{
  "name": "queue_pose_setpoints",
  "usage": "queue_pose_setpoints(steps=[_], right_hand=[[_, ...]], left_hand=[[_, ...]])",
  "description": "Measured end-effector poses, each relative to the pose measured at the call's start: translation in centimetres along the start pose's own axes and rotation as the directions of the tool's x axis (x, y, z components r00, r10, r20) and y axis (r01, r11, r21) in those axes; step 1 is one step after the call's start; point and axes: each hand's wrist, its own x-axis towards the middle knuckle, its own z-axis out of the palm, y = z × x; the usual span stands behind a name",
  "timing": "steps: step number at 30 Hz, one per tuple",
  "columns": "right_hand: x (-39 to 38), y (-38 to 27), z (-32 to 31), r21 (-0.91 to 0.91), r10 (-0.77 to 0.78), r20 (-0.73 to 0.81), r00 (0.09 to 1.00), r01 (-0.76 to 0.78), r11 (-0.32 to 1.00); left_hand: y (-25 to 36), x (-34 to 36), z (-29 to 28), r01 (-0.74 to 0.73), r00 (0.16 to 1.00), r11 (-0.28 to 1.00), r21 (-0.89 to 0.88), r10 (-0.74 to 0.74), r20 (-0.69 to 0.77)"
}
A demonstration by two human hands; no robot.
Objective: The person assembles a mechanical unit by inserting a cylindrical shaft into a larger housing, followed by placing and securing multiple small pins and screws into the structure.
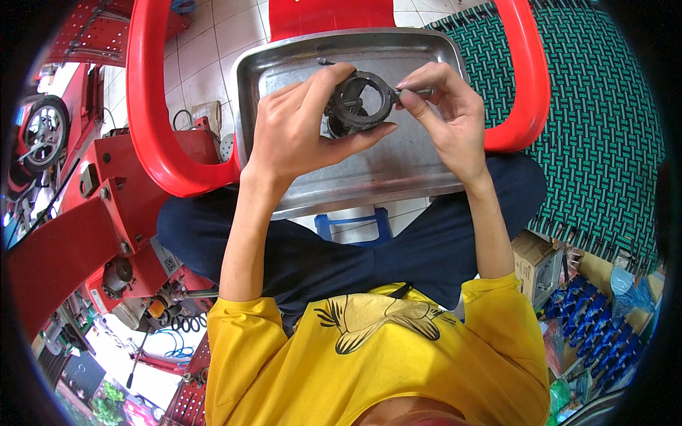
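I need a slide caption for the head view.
Left hand holds a round part above a metal tray; right hand pinches a slim piece.

The ring-shaped part (355, 121) looks matt, the metal tray (369, 167) smooth, the plastic chair (529, 71) glossy

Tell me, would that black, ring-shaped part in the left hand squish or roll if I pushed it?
The black, ring-shaped part would probably feel stiff: its thick rim looks evenly round in the left hand. It might roll on that curved edge, but the uneven dark pieces beside the rim could make it wobble.
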Motion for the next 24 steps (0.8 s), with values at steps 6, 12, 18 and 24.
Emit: queue_pose_setpoints(steps=[6,12,18,24], right_hand=[[0.03,0.04,-0.15,0.005,0.007,0.014,1.000,-0.007,1.000],[0.14,-0.13,0.04,-0.027,-0.053,0.013,0.999,0.053,0.998],[0.33,-0.01,-0.04,-0.128,-0.152,0.007,0.988,0.152,0.980],[0.56,-0.37,0.48,-0.327,-0.067,-0.070,0.995,0.040,0.944]], left_hand=[[0.20,-0.21,-0.20,0.046,0.998,0.999,-0.008,-0.046,0.047],[0.21,-0.11,-0.32,0.023,0.999,1.000,0.004,-0.023,0.034],[-0.15,0.00,-0.48,0.000,1.000,1.000,0.016,0.000,0.000],[-0.28,-0.26,-0.50,0.086,0.996,0.995,-0.042,-0.086,0.006]])
